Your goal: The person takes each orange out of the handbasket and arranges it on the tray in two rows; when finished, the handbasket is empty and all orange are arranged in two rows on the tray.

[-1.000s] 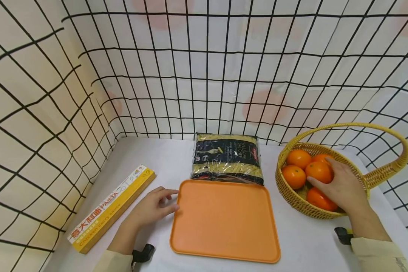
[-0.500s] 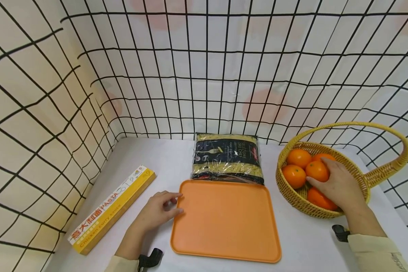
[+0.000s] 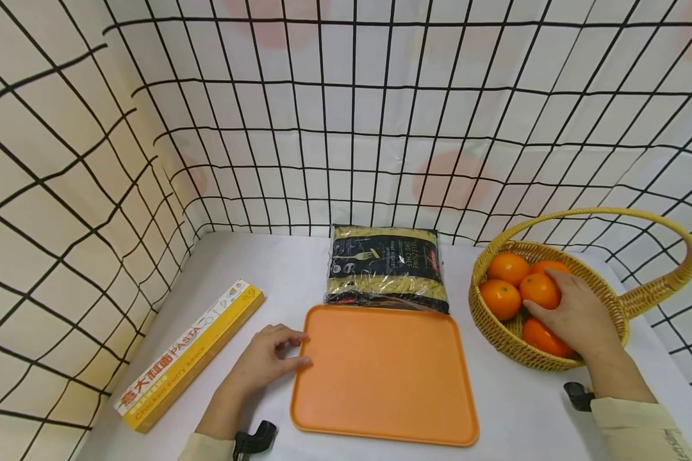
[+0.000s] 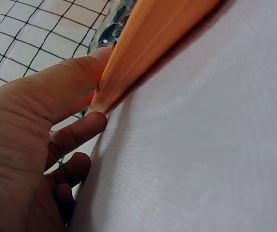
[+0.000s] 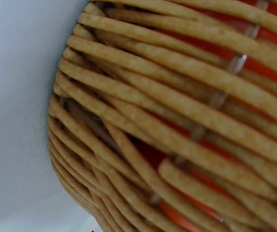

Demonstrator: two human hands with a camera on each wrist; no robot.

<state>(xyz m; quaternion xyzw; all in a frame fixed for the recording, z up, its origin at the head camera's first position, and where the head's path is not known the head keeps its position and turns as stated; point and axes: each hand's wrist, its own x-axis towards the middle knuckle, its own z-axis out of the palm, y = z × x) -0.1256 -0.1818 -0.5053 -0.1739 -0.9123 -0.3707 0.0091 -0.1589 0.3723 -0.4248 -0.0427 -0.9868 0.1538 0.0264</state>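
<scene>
The right hand [image 3: 579,314] is reaching inside the wicker basket [image 3: 498,342], its thumb and fingers clasping the middle orange fruit [image 3: 534,289], which is sitting among other fruits [image 3: 498,299]. The left hand [image 3: 262,358] is pinching the left edge of the orange tray [image 3: 383,378], thumb and index finger crossing the rim while another fingertip is touching the outer wall. The tray is lying flat on the white surface [image 3: 519,410], left of the basket. Behind it, a clear-and-black pasta bag [image 3: 385,269] is resting against its far edge. A yellow-and-white pasta box [image 3: 190,355] is lying diagonally beyond the left hand.
</scene>
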